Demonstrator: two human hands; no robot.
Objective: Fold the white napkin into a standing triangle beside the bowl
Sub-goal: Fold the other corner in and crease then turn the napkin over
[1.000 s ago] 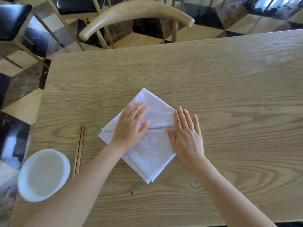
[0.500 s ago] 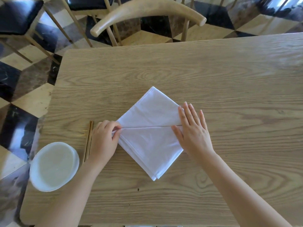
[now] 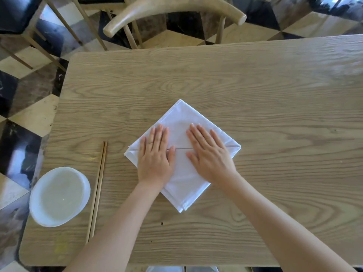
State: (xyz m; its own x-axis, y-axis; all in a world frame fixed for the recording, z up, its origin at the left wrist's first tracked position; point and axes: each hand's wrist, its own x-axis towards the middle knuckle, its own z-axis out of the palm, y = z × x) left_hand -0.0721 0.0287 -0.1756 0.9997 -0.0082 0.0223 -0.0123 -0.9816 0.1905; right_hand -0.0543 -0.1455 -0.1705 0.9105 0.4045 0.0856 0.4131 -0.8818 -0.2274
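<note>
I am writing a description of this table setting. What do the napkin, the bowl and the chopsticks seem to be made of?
The napkin looks like matte white woven cloth: stitched hems, soft layered folds. The bowl is white and smooth, maybe ceramic or plastic; its look leaves this open. The chopsticks seem to be light wood or bamboo, unglossed and thin.

Bright, soft daylight, faint shadows; glare on the far-right table [image 3: 334, 63]; wide-angle bending at the edges.

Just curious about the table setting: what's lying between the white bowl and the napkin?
In the head view, a pair of wooden chopsticks lies between the bowl and the napkin, on bare table.
</note>
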